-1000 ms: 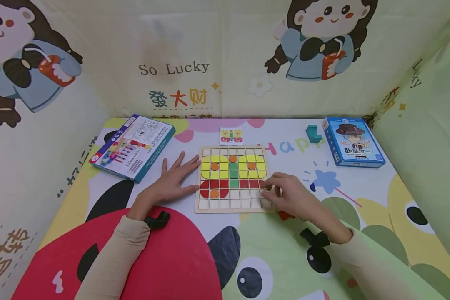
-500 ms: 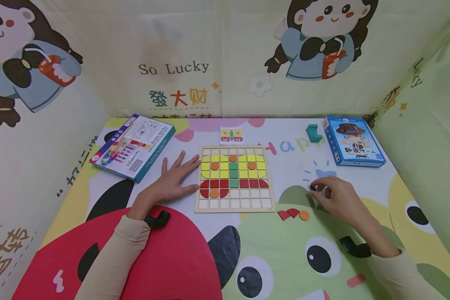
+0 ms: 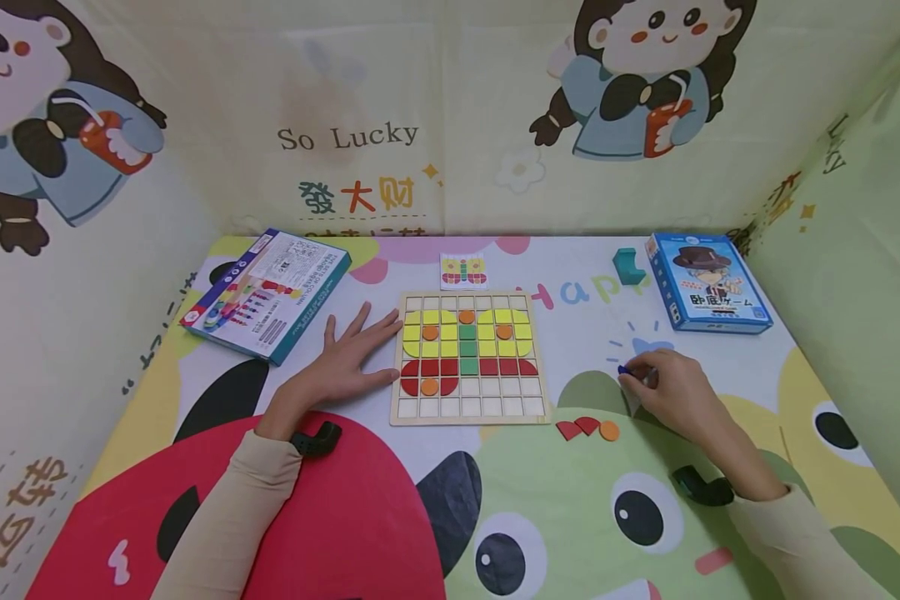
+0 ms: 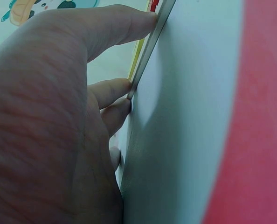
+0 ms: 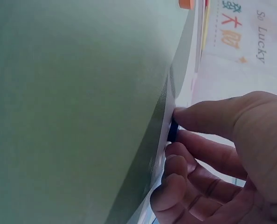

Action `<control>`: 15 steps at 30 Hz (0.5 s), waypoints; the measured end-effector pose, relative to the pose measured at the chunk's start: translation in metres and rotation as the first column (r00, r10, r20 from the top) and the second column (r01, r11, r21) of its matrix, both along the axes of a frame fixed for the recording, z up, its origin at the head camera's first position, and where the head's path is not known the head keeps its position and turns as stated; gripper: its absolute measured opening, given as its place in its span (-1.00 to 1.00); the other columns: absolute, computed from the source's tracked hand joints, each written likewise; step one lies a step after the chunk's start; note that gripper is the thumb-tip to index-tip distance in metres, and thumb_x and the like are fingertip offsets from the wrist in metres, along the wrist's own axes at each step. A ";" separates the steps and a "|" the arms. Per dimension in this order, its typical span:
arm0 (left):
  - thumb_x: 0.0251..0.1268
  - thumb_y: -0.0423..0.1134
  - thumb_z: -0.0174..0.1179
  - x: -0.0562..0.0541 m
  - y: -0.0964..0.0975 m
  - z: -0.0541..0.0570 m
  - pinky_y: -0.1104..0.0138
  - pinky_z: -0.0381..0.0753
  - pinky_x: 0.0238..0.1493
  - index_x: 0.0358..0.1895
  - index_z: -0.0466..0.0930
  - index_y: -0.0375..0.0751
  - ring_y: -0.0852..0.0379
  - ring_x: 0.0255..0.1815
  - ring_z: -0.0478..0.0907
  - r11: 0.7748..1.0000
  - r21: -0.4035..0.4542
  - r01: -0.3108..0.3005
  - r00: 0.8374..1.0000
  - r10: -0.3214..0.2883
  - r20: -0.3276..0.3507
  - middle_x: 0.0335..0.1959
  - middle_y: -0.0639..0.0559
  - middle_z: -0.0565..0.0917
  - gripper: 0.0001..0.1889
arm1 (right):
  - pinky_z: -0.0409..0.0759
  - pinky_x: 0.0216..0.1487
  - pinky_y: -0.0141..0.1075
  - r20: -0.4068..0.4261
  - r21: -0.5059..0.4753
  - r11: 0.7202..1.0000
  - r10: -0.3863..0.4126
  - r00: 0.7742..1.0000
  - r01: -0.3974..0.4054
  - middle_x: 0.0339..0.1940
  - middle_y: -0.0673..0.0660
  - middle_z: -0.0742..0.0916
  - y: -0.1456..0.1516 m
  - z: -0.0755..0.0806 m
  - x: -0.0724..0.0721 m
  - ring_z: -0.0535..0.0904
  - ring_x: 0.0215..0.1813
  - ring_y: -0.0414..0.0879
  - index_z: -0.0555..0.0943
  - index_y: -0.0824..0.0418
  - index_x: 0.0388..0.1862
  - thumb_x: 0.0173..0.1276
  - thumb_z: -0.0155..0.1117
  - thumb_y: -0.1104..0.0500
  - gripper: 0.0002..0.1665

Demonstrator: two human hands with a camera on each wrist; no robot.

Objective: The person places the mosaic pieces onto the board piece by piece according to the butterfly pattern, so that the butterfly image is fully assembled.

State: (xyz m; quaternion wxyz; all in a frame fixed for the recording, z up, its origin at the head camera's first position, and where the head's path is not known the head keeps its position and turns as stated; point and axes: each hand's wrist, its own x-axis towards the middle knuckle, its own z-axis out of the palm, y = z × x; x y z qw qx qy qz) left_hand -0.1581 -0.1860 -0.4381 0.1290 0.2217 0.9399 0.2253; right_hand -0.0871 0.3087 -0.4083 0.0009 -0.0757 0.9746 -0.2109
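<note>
A wooden grid board [image 3: 495,406] bears yellow, red, green and orange flat pieces arranged like a butterfly. My left hand [image 3: 352,360] lies with fingers spread, its thumb and fingertips touching the board's left edge; the left wrist view shows the thumb [image 4: 124,24] against that edge. Right of the board, my right hand [image 3: 671,390] pinches a small dark blue piece [image 5: 173,131] between thumb and index finger, at the table surface. The other right fingers [image 5: 169,193] are curled. Two red wedge pieces [image 3: 567,431] and an orange disc [image 3: 608,431] lie near the board's lower right corner.
Behind the board lies a small butterfly pattern card [image 3: 462,272]. A flat game box [image 3: 266,292] is at the back left. At the back right stand a blue box [image 3: 708,283] and a teal block [image 3: 628,267]. Printed fabric walls enclose the table.
My right hand has moved right, from the board's lower right edge to the dark blue piece, and now pinches it. The red wedges and orange disc came into view. My left hand stays put.
</note>
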 end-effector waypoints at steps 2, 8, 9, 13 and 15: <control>0.32 0.32 0.26 0.000 0.000 -0.001 -0.44 -0.67 0.60 0.74 0.05 0.23 -0.17 0.84 -0.44 1.000 0.007 0.001 1.000 -0.001 -0.002 0.81 0.13 -0.01 -0.02 | 0.45 -0.39 -0.34 -0.013 0.005 1.000 0.008 1.000 -0.008 -0.33 0.19 0.73 0.000 0.000 0.000 0.54 -0.36 -0.09 0.79 0.36 -0.14 0.37 0.49 0.23 -0.80; 0.30 0.34 0.27 0.000 -0.001 -0.003 -0.44 -0.66 0.60 0.74 0.04 0.24 -0.17 0.84 -0.42 1.000 0.010 -0.001 1.000 0.001 -0.007 0.81 0.13 0.00 -0.01 | 0.44 -0.40 -0.33 -0.049 0.015 1.000 0.023 0.999 -0.023 -0.33 0.18 0.71 -0.003 0.001 0.002 0.51 -0.36 -0.10 0.80 0.32 -0.17 0.36 0.48 0.24 -0.85; 0.30 0.34 0.27 0.000 -0.001 -0.003 -0.44 -0.66 0.60 0.74 0.04 0.24 -0.17 0.84 -0.42 1.000 0.010 -0.001 1.000 0.001 -0.008 0.81 0.13 0.01 -0.01 | 0.44 -0.41 -0.33 -0.048 0.013 1.000 0.025 0.999 -0.024 -0.32 0.18 0.70 -0.005 0.002 0.002 0.50 -0.36 -0.10 0.80 0.32 -0.16 0.37 0.48 0.24 -0.84; 0.30 0.34 0.27 0.000 -0.001 -0.002 -0.43 -0.66 0.60 0.74 0.05 0.25 -0.16 0.84 -0.42 1.000 0.013 -0.002 1.000 0.002 -0.010 0.81 0.13 0.01 -0.01 | 0.41 -0.46 -0.37 -0.051 0.008 0.999 0.052 0.997 -0.052 -0.29 0.19 0.71 -0.021 0.007 0.001 0.48 -0.37 -0.10 0.80 0.30 -0.13 0.37 0.47 0.24 -0.84; 0.30 0.34 0.27 0.000 -0.001 -0.002 -0.43 -0.66 0.60 0.74 0.05 0.25 -0.16 0.84 -0.43 1.000 0.013 -0.003 1.000 0.003 -0.009 0.81 0.13 0.01 -0.01 | 0.40 -0.45 -0.38 -0.054 0.006 0.997 0.073 0.996 -0.072 -0.27 0.19 0.72 -0.033 0.010 0.001 0.46 -0.38 -0.10 0.80 0.28 -0.12 0.37 0.48 0.23 -0.83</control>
